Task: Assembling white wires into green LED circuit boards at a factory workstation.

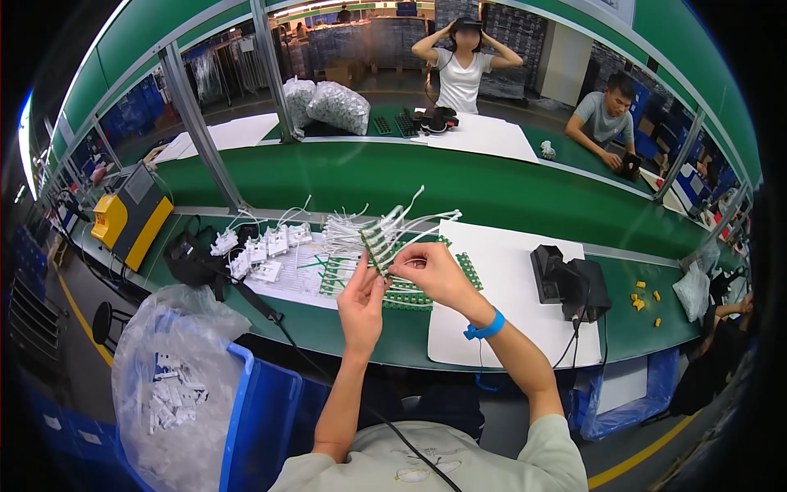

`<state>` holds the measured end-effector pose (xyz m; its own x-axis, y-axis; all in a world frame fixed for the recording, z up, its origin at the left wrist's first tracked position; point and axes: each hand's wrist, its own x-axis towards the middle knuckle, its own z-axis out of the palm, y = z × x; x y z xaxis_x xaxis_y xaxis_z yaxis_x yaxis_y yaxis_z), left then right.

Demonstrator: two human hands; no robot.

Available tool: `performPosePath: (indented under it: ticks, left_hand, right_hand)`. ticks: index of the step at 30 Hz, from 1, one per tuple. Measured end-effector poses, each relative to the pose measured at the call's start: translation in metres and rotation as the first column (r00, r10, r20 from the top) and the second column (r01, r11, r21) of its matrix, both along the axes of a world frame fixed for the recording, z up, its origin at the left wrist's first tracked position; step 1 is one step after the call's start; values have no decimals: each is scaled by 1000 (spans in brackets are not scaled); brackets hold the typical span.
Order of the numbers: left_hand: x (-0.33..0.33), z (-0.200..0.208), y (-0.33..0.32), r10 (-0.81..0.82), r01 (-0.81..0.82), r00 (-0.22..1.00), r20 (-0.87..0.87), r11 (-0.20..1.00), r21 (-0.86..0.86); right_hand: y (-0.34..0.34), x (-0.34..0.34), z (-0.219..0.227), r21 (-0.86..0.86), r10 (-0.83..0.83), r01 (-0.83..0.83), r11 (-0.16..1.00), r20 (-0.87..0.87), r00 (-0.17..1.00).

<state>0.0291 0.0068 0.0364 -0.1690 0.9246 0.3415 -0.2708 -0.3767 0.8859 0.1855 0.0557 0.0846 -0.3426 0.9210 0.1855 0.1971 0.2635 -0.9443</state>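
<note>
The left hand (361,299) is raised with its fingers upward, its forearm almost upright. The right hand (434,275) is bent inward, its forearm slanting from the lower right, with one blue wristband (485,325). Both hands are close together, and both are clamped on one narrow green strip with a row of white wires (375,250): the left hand holds its lower end, the right fingertips pinch near its side. Whether the hands touch each other, I cannot tell.

This strip is above the table, to the left of the big white flat sheet (525,307), my landmark. More green strips with white wires (332,275) lie at the sheet's left edge, too crowded for counting. Further left of the sheet are several white plastic pieces (270,246). On the sheet stand two black box-shaped devices (589,287). To its right I count about five small yellow pieces (638,304).
</note>
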Motion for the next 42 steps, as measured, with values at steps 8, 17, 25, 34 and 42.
performPosePath:
  ticks: [8,17,25,34,42]
  left_hand:
    - [8,-10,6,-21,22,987,158,1000,-3]
    - [6,-30,16,3,7,995,96,995,-98]
    - [2,-23,12,-76,89,989,130,992,-92]
    - [0,-1,6,-75,80,990,118,996,-34]
    - [-3,7,-3,-71,71,992,106,997,4]
  right_hand:
    - [3,2,-6,-71,12,-18,997,-87,996]
    - [4,2,-14,50,-91,88,995,71,993]
    - [7,7,-10,249,-261,200,948,246,934]
    - [-1,11,17,217,-206,162,963,202,958]
    - [-10,8,21,129,-163,141,982,186,969]
